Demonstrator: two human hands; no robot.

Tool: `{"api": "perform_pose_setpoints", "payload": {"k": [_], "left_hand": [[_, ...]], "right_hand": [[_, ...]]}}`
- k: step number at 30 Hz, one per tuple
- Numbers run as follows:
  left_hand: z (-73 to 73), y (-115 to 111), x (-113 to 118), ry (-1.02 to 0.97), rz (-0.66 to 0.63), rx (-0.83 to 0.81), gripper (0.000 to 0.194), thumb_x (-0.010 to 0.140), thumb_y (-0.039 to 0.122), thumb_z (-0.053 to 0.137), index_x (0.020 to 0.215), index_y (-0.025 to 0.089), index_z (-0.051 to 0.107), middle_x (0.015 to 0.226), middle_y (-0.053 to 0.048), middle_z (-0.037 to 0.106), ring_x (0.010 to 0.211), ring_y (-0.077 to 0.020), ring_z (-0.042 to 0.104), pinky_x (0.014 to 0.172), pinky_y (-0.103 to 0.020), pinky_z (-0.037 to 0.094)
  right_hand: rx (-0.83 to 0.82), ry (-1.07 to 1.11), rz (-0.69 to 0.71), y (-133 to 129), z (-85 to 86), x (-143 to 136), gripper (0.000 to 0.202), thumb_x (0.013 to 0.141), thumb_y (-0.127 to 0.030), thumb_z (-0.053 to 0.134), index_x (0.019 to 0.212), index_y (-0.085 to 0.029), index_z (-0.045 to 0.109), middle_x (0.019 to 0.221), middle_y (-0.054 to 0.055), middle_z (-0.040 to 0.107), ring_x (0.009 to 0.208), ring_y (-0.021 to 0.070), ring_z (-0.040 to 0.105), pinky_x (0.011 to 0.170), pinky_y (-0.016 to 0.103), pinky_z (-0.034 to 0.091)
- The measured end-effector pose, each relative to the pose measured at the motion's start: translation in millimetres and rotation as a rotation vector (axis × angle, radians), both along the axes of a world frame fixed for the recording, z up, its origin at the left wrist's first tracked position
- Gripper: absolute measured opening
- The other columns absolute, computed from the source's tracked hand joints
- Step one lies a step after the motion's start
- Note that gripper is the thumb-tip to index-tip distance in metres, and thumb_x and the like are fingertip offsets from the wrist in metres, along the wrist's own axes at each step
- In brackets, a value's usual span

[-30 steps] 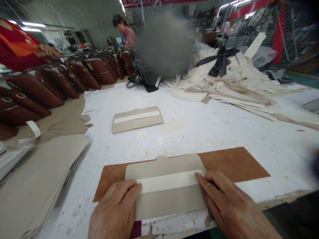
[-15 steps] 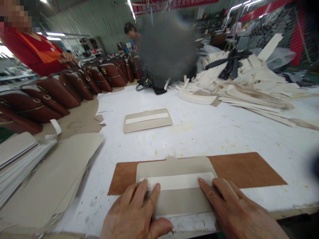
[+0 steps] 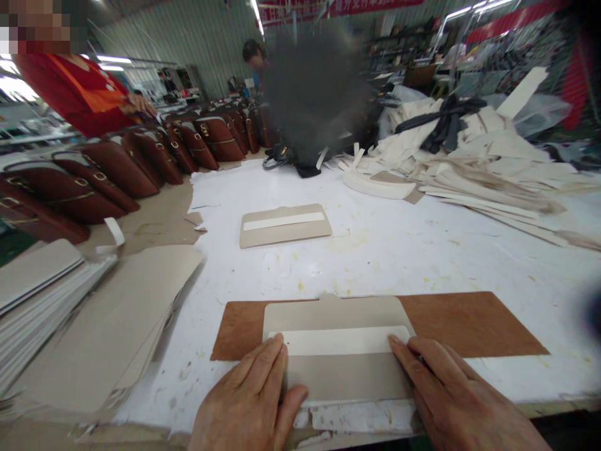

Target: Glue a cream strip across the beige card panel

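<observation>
A beige card panel [image 3: 338, 376] with a white strip [image 3: 342, 341] across it lies on a brown board [image 3: 469, 322] near the table's front edge. My left hand [image 3: 248, 404] lies flat on the panel's left end, fingers at the strip's left tip and thumb along the lower edge. My right hand [image 3: 460, 401] presses flat on the panel's right end, fingertips touching the strip's right tip. Neither hand grips anything.
A second beige panel with a white strip [image 3: 285, 224] lies mid-table. Stacks of beige sheets [image 3: 113, 319] sit at left, a row of dark red bags [image 3: 117, 169] behind them, a heap of off-white strips [image 3: 469, 156] at back right. Two other people stand at the back left.
The view has shifted, so the panel sits further right in frame. My left hand slid from the strip's end onto the panel, then spread flat; my right hand stayed on the right end.
</observation>
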State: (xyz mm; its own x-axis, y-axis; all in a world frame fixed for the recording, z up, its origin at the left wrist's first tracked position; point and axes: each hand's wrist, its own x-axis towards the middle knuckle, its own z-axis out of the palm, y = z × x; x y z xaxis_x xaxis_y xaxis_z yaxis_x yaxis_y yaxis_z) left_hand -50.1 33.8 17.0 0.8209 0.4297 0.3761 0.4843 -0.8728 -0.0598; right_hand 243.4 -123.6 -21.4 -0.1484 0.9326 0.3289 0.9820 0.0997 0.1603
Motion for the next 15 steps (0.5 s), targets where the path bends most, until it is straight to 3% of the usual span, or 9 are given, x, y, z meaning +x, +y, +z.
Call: {"api": "perform_pose_setpoints", "payload": {"k": [3, 10, 15], "left_hand": [[2.5, 0, 1, -0.019, -0.007, 0.019, 0.040, 0.113, 0.037, 0.043, 0.126, 0.011, 0.070, 0.129, -0.012, 0.075, 0.108, -0.0231, 0.076, 0.094, -0.031, 0.067], [1.3, 1, 5, -0.089, -0.013, 0.012, 0.036, 0.112, 0.026, 0.039, 0.119, 0.010, 0.071, 0.123, -0.013, 0.077, 0.104, -0.0251, 0.078, 0.088, -0.038, 0.071], [4.0, -4, -6, -0.215, 0.034, -0.150, 0.032, 0.112, 0.026, 0.041, 0.121, 0.015, 0.069, 0.125, -0.012, 0.075, 0.108, -0.0230, 0.076, 0.092, -0.038, 0.070]], "right_hand": [[-0.033, -0.125, 0.024, -6, -9.8, 3, 0.061, 0.085, 0.003, 0.041, 0.145, 0.007, 0.050, 0.133, 0.024, 0.060, 0.118, 0.0415, 0.060, 0.088, 0.050, 0.071], [0.020, -0.176, 0.025, -10, -20.9, 16, 0.053, 0.090, 0.001, 0.040, 0.140, 0.007, 0.054, 0.129, 0.025, 0.062, 0.117, 0.0408, 0.061, 0.090, 0.050, 0.069], [0.054, -0.062, 0.060, -18, -39.2, 49, 0.038, 0.092, -0.010, 0.044, 0.123, -0.012, 0.066, 0.125, 0.020, 0.067, 0.116, 0.0401, 0.065, 0.094, 0.058, 0.064]]}}
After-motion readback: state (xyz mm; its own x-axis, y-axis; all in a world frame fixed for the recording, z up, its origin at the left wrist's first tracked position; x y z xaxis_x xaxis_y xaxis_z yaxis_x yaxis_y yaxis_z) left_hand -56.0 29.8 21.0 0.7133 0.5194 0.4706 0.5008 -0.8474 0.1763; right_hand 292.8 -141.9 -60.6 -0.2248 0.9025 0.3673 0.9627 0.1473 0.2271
